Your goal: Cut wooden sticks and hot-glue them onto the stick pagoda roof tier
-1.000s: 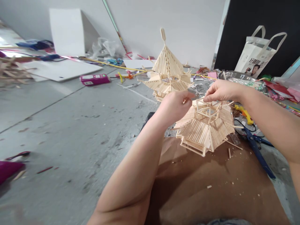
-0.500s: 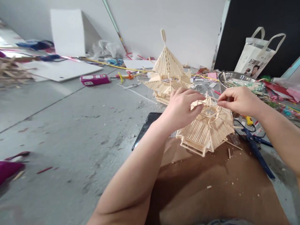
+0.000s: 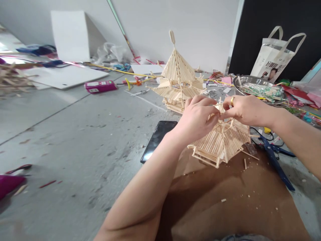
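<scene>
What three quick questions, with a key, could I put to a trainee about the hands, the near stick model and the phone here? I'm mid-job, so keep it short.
1. True or false: the right hand wears a gold ring.
2. Where is the black phone?
A) In the steel bowl
B) On the grey floor, to the left of the near stick model
C) Inside the white bag
3. Fill in the missing word: the fingers of the left hand and the right hand come together at the ____ of the near stick model.

Key: 1. true; 2. B; 3. top
</scene>
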Demonstrator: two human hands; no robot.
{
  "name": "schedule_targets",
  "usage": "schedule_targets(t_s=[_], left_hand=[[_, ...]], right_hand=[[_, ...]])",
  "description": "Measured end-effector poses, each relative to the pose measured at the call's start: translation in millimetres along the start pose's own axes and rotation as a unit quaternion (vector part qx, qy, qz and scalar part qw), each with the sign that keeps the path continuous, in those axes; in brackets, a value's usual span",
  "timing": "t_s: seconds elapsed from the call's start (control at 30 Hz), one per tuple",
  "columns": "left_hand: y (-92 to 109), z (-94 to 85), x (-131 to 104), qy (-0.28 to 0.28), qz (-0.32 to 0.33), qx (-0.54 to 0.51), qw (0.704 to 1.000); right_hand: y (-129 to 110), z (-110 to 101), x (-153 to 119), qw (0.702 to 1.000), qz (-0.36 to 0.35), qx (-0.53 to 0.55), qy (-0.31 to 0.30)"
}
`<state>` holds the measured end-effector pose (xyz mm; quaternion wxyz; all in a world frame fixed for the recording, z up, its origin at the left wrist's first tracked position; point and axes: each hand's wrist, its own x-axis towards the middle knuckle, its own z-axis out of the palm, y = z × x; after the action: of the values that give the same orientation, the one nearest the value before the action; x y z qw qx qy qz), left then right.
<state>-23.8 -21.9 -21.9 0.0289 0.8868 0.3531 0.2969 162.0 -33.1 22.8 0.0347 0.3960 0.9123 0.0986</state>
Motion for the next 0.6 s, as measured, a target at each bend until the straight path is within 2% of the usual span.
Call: schedule_targets(t_s=[0.2, 0.6], left_hand=[[1.1, -0.4, 0.4, -0.012, -0.009, 0.003, 1.000], [2.6, 0.3, 1.1, -0.029, -0.019, 0.007, 0.999]], right_hand=[[-4.2, -8.2, 7.2, 0.999, 0.009, -0.009, -0.040], [-3.4, -5.9, 9.1, 0.998, 0.011, 0.040, -0.038]])
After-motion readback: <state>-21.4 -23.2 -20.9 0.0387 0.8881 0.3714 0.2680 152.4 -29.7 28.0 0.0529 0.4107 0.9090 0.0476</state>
